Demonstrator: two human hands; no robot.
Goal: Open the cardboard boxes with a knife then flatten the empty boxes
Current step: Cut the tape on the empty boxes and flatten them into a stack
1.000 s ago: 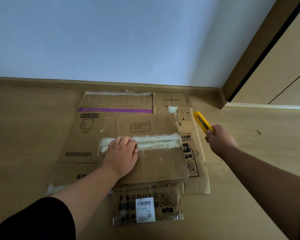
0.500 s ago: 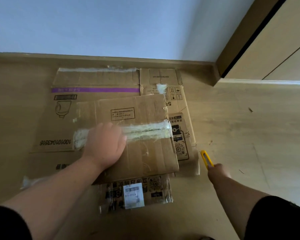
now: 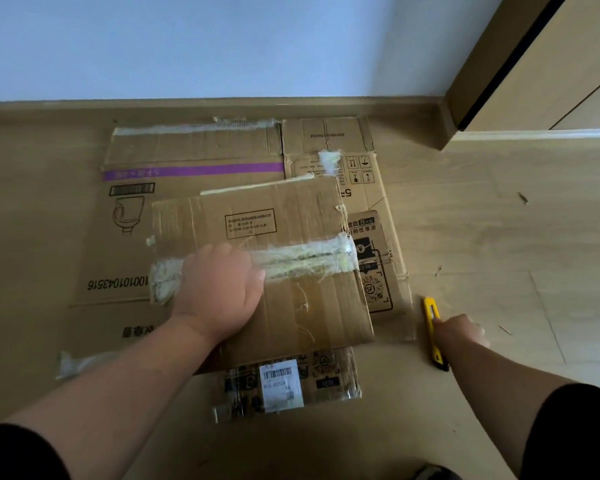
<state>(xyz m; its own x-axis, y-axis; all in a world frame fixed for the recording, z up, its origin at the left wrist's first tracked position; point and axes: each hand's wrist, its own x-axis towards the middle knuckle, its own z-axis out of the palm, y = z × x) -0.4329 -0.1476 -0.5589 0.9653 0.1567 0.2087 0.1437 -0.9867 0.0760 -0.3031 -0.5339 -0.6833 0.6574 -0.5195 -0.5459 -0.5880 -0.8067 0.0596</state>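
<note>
Brown flat box (image 3: 291, 220) lies in the middle of the frame on a pile of flat cardboard (image 3: 125, 237), and the left hand (image 3: 219, 289) presses on its tape (image 3: 309, 258), fingers laid flat. At the lower right, the right hand (image 3: 459, 332) rests on the yellow knife (image 3: 432, 327) on the wooden floor (image 3: 499, 237), fingers loosely bent over it.

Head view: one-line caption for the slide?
Left hand presses the top flattened box onto a stack of flattened cardboard while right hand sets the yellow knife on the floor.
</note>
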